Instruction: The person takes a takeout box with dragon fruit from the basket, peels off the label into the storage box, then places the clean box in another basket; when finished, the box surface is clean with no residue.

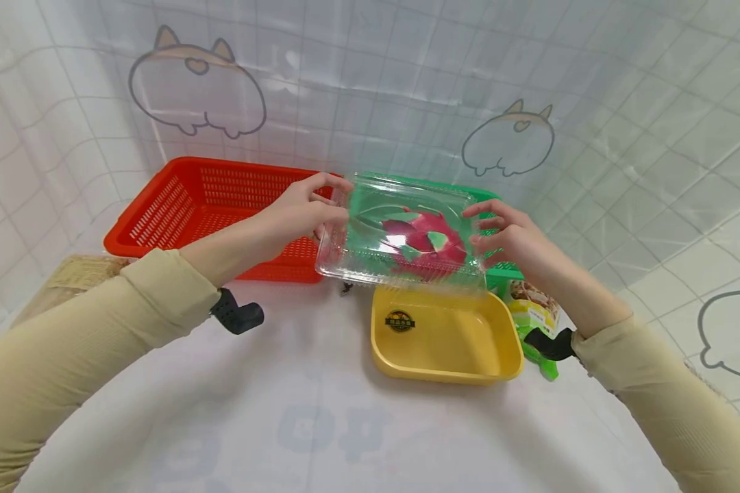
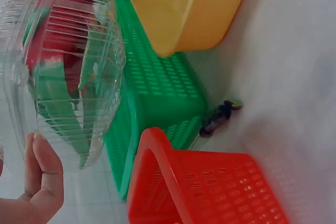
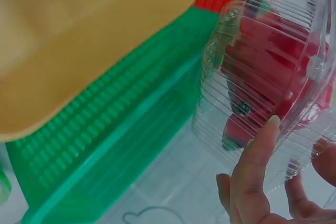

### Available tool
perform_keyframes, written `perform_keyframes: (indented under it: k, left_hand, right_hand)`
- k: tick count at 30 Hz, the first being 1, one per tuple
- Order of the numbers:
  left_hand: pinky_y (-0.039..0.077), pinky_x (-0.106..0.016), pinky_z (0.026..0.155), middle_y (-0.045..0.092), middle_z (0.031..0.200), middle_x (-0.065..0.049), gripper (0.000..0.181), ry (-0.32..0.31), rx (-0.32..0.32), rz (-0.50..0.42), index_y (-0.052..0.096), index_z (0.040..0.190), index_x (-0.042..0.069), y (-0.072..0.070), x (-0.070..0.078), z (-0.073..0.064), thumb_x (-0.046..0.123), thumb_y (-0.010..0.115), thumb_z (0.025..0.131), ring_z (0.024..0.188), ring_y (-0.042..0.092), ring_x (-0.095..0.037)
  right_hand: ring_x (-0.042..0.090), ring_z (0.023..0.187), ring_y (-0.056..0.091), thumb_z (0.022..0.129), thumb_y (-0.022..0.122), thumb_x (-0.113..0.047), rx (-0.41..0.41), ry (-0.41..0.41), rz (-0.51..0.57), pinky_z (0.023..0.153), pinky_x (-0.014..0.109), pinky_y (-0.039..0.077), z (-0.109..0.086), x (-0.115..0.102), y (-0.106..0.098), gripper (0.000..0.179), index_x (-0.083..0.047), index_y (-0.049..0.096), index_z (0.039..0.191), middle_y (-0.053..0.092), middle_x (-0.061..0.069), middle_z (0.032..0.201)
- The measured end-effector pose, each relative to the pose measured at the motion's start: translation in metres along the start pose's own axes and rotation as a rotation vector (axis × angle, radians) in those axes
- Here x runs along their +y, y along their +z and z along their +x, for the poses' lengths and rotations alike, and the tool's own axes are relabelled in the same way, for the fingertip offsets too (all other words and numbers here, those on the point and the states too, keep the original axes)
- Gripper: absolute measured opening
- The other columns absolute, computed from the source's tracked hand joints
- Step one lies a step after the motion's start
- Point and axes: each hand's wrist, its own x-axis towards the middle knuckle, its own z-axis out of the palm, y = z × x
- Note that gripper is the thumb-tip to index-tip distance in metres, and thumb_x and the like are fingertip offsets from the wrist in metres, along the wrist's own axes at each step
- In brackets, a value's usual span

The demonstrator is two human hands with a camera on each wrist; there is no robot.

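Observation:
A clear plastic clamshell box (image 1: pixel 359 257) with a pink-red dragon fruit (image 1: pixel 424 236) inside hangs in the air between both hands. My left hand (image 1: pixel 305 209) pinches the box's left edge between thumb and fingers. At the right end, my right hand (image 1: pixel 510 236) holds the box by its rim, its fingers spread along the side in the right wrist view. The lid lies down over the fruit, and whether it is latched I cannot tell. Below the box sits a yellow basin (image 1: pixel 444 339) with a black label on its inner wall.
Behind the box stands a green basket (image 1: pixel 499 202), partly hidden. To its left is a red perforated basket (image 1: pixel 222 209). A green-and-yellow packet (image 1: pixel 533 318) lies right of the basin, and a small dark object (image 2: pixel 218 119) lies between the baskets. A tan package (image 1: pixel 68 281) is at far left.

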Motion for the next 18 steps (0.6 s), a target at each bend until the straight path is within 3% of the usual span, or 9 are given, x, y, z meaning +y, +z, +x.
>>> perform_keyframes:
  k: [4, 11, 14, 18]
  left_hand:
    - [0.051, -0.033, 0.069, 0.057, 0.096, -0.010, 0.050, -0.005, 0.003, -0.016, 0.047, 0.141, 0.021, 0.005, 0.001, 0.021, 0.015, 0.059, 0.093, 0.057, 0.047, -0.019]
    - [0.051, -0.033, 0.067, 0.050, 0.123, -0.006, 0.055, -0.026, 0.015, -0.058, 0.050, 0.140, 0.025, 0.013, 0.006, 0.056, 0.013, 0.060, 0.087, 0.053, 0.041, -0.019]
    - [0.052, -0.035, 0.067, 0.051, 0.129, -0.007, 0.055, -0.029, 0.011, -0.078, 0.051, 0.139, 0.026, 0.016, 0.008, 0.069, 0.012, 0.060, 0.086, 0.053, 0.040, -0.020]
    - [0.050, -0.030, 0.057, 0.051, 0.132, -0.006, 0.057, -0.040, -0.010, -0.064, 0.050, 0.140, 0.024, 0.017, 0.012, 0.085, 0.009, 0.058, 0.086, 0.051, 0.040, -0.019]
  right_hand:
    - [0.026, 0.109, 0.054, 0.100, 0.054, -0.014, 0.037, 0.004, -0.019, 0.078, 0.034, 0.058, 0.010, 0.002, -0.009, 0.035, -0.007, 0.045, 0.134, 0.041, 0.015, 0.144]
    - [0.025, 0.106, 0.053, 0.103, 0.051, -0.016, 0.081, 0.020, -0.027, 0.080, 0.033, 0.055, 0.030, 0.006, -0.029, 0.032, -0.006, 0.046, 0.133, 0.045, 0.014, 0.141]
    - [0.026, 0.107, 0.053, 0.103, 0.049, -0.017, 0.097, 0.025, -0.033, 0.083, 0.033, 0.053, 0.037, 0.009, -0.035, 0.033, -0.007, 0.044, 0.135, 0.045, 0.015, 0.141]
    - [0.026, 0.104, 0.052, 0.103, 0.049, -0.017, 0.108, 0.036, -0.040, 0.083, 0.033, 0.054, 0.047, 0.010, -0.043, 0.033, -0.006, 0.045, 0.134, 0.045, 0.014, 0.137]
